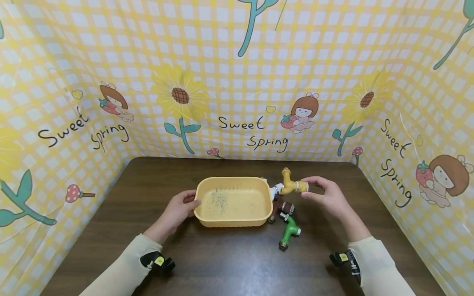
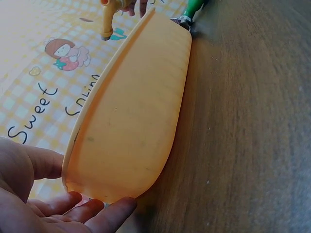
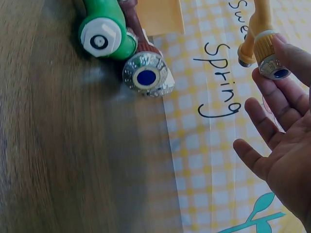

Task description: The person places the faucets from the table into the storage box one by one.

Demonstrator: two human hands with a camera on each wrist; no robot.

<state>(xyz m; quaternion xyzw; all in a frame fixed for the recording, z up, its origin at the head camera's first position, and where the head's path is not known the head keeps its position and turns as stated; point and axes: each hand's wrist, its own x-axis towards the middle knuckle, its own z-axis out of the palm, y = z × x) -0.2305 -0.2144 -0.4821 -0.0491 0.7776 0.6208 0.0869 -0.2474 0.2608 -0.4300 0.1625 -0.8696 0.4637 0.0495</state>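
A yellow plastic basin [image 1: 244,205] sits on the dark wooden table, with nothing but dark specks in it. My left hand [image 1: 181,207] grips its left end, thumb at the rim and fingers against the outer wall. Between thumb and fingertips, my right hand [image 1: 327,195] pinches the ribbed handle end of a yellow tap [image 1: 288,184], held up off the table beside the basin's right end. In the right wrist view the tap's silver cap with a blue centre [image 3: 281,73] shows between the fingertips.
Right of the basin lie a brown tap [image 1: 287,208] and a green tap [image 1: 290,234], close together. A white tap [image 1: 277,189] is partly hidden behind the yellow one. Yellow checked cloth [image 1: 229,94] walls the table [image 1: 229,263] at the back and sides.
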